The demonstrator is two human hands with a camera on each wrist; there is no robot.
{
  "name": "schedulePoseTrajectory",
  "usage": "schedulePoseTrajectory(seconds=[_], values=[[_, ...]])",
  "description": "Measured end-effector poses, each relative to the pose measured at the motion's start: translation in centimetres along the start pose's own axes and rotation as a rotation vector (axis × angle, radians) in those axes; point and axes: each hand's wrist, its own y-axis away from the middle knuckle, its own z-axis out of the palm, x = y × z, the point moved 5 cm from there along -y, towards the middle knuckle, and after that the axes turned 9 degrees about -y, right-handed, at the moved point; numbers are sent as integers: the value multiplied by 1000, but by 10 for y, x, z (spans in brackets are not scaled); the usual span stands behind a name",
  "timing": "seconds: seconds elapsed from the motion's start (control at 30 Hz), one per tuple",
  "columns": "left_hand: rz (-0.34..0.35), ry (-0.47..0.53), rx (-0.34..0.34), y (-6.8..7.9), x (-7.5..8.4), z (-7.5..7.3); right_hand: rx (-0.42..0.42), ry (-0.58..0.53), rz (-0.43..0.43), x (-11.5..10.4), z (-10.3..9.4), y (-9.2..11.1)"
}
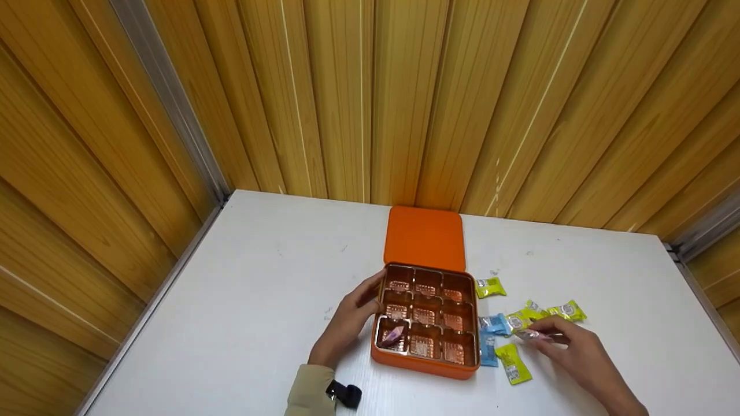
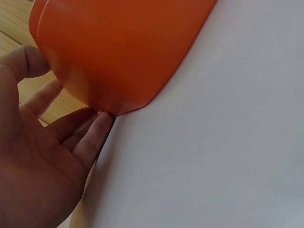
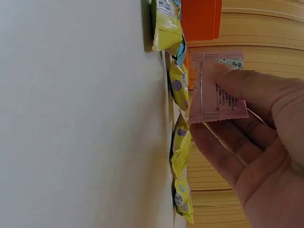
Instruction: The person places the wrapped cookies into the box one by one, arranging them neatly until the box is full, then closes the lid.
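Note:
An orange box (image 1: 422, 365) with a brown divided tray lies on the table, and one pink-wrapped candy (image 1: 393, 335) sits in its front left compartment. My left hand (image 1: 347, 320) holds the box by its left side, fingertips against the outer wall (image 2: 123, 52). To the right of the box, my right hand (image 1: 578, 348) pinches a pink candy packet (image 3: 218, 88) between thumb and fingers, just over the loose candies. Among these are a yellow-green packet (image 1: 513, 364) in front and blue packets (image 1: 488, 349) against the box's right side.
Behind the box lies an orange lid (image 1: 425, 237), touching its back edge. More yellow-green packets (image 1: 490, 287) are spread over the white table (image 1: 260, 289) at right. Wood-patterned panels (image 1: 370, 104) stand behind the table and at its sides.

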Motion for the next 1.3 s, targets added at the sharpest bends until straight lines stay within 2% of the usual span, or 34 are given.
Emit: schedulePoseTrajectory(seconds=[0.23,0.5,0.83,1.3], values=[[8,9,-3,0,-1,0,-30,-42,-21,-15,0,-5],[14,22,3,0,-1,0,-12,-62,-122,-36,0,-10],[16,3,5,-2,-1,1,-42,-93,-171,-57,6,-16],[12,-27,9,-1,0,0,-124,-128,-365,-90,23,-22]])
